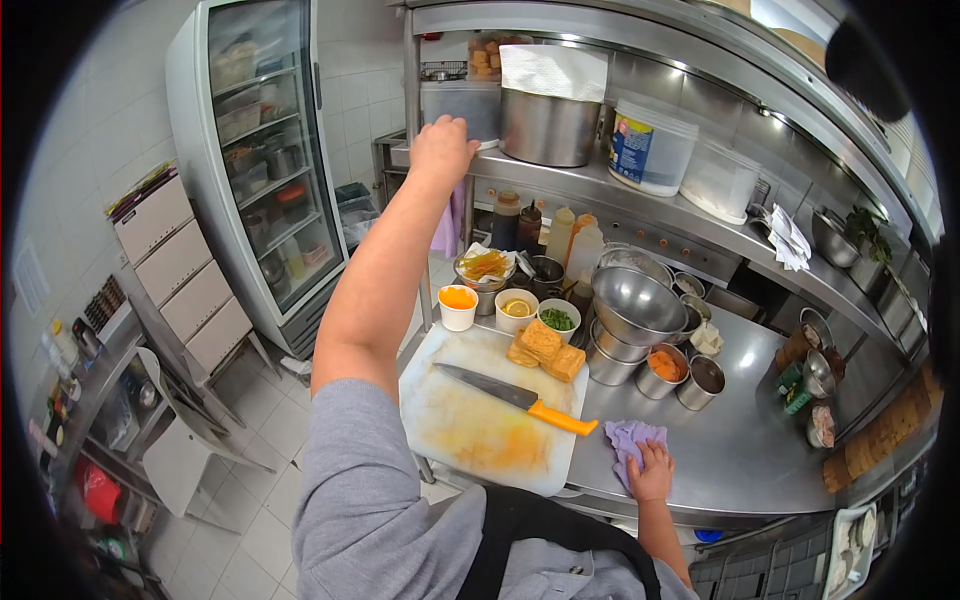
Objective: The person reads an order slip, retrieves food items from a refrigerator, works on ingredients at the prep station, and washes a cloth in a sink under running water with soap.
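Observation:
My left hand (445, 147) is raised to the steel shelf, in front of a translucent plastic tub (460, 105). Its fingers are curled, and whatever is in them is hidden. On the steel counter, my right hand (652, 470) holds a crumpled purple cloth (632, 443) at its front edge. Left of the cloth lies a knife (500, 390) with a yellow handle, across a stained white cutting board (440, 440). Several golden-brown fried blocks, perhaps tofu (545, 345), sit at the board's back right corner.
Behind the board stand tubs of orange food (458, 308), lemon (516, 308) and chopped greens (558, 318), with sauce bottles (560, 232) beyond. Steel bowls (640, 300) are stacked to their right. The shelf carries a large pot (550, 127). A glass-door fridge (265, 150) stands left.

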A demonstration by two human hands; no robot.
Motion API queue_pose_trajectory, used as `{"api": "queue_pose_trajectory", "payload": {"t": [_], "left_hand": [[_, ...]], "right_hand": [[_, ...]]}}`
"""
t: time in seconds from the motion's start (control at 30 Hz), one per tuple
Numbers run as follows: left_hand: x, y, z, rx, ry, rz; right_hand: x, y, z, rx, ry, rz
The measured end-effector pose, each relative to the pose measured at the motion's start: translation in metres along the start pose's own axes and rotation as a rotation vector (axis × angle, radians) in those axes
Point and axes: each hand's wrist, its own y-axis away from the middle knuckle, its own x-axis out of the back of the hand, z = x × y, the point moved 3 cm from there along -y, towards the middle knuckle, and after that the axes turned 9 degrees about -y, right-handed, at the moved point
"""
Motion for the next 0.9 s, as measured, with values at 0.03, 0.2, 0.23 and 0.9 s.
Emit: {"api": "queue_pose_trajectory", "payload": {"t": [0.03,0.2,0.23,0.9], "left_hand": [[0.002,0.002,0.001,0.002,0.029,0.043],[0.013,0.007,0.006,0.01,0.016,-0.025],[0.015,0.008,0.006,0.018,0.016,-0.027],[0.051,0.021,0.045,-0.02,0.065,0.277]], "right_hand": [[0.001,0.0,-0.001,-0.009,-0.005,0.006],[0.003,0.0,-0.001,0.023,0.023,0.008],[0.002,0.0,-0.001,0.018,0.018,0.006],[0.008,0.002,0.008,-0.009,-0.036,0.003]]}}
